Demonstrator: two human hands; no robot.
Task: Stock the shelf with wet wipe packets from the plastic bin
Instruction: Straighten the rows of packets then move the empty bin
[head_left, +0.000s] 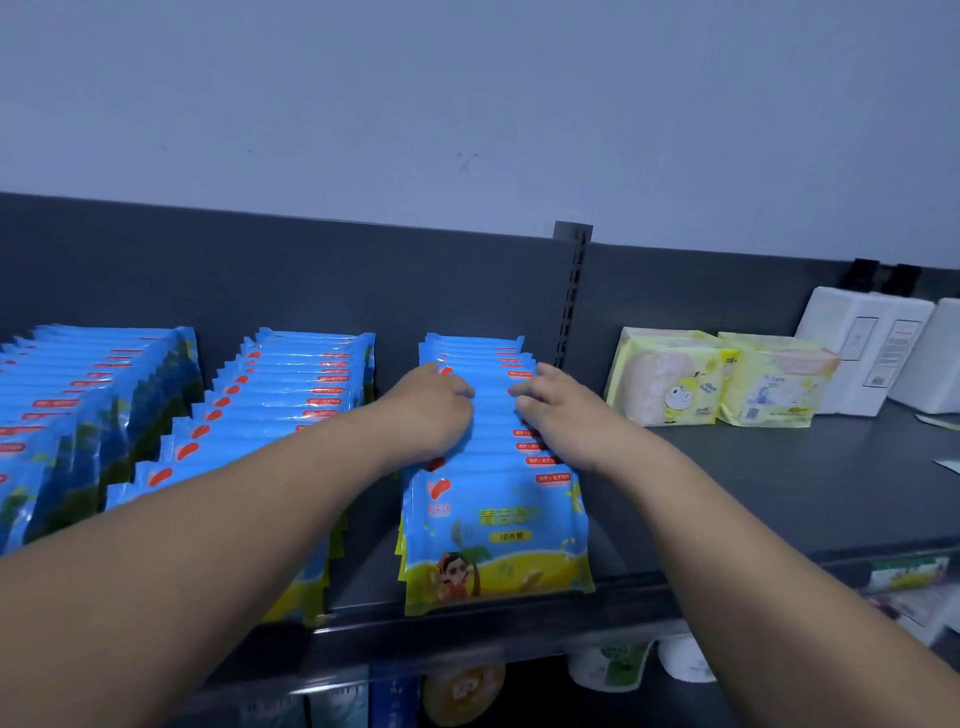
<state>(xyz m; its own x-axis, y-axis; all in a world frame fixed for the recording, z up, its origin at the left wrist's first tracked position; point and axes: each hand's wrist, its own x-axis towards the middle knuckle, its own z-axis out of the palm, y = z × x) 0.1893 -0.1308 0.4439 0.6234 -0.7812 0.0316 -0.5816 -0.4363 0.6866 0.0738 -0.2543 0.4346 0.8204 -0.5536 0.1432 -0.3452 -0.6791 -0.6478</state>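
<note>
Both grips are narrow: the left hand (434, 410) and right hand (558, 410) curl their fingers over the top edges of the wet wipe packets (493, 540) in the rightmost blue row. Both arms reach forward, palms down, over the dark shelf (779, 493).

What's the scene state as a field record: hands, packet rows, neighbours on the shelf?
left hand: fingers curled over packet tops in right row
right hand: same row, from its other side
other rows: middle row, left row, blue wet wipe packets standing front to back
shelf: dark grey
neighbours: yellow tissue packs, white boxes, beyond the slotted upright
plastic bin: not in view
</note>
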